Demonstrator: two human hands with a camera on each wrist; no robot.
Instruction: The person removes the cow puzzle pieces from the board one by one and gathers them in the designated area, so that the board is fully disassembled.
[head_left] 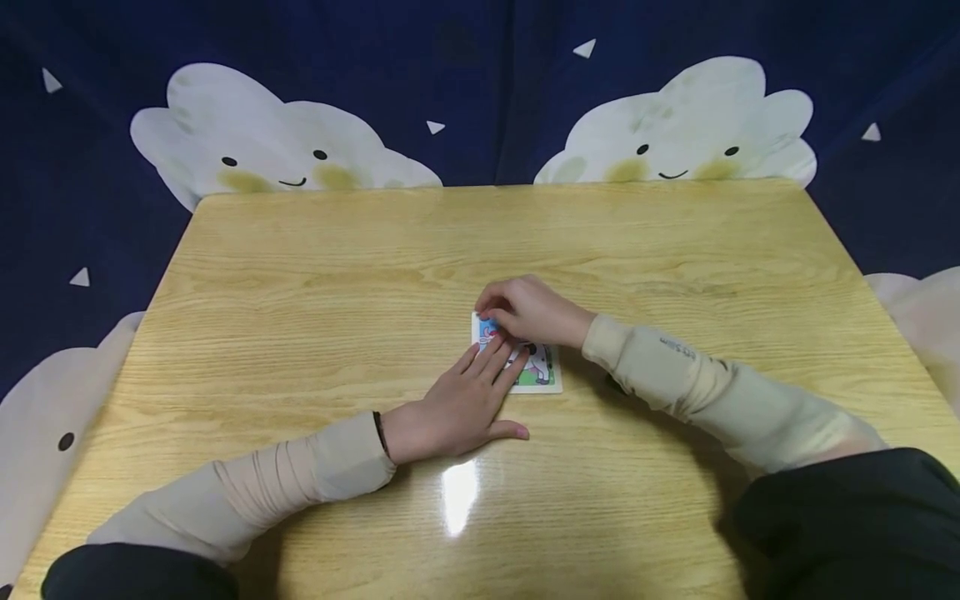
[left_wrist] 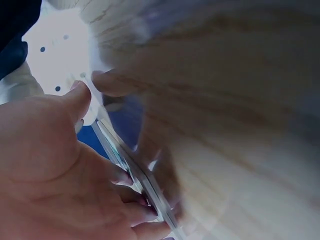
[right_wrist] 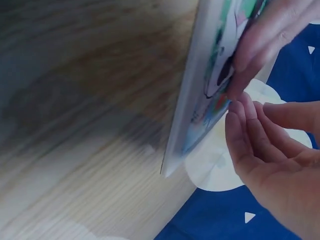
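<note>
A small picture board point(head_left: 557, 379) with a white border lies on the table, showing a black-and-white animal on green under blue. My left hand point(head_left: 468, 404) lies across its lower left part, straight fingers resting on the picture and thumb out over the wood. In the left wrist view the fingers of that left hand point(left_wrist: 55, 170) reach over the board's edge point(left_wrist: 150, 187). Over the top part curves my right hand point(head_left: 536, 312), fingertips near the upper left corner. The right wrist view shows that right hand point(right_wrist: 280, 150) loosely bent, nothing visible between thumb and fingers, close to the board point(right_wrist: 187, 95).
The wooden table point(head_left: 300, 275) spreads around the board, with a bright light reflection point(head_left: 459, 496) in front of the left hand. Behind the far edge hangs a dark blue cloth point(head_left: 480, 83) with smiling white clouds point(head_left: 262, 133).
</note>
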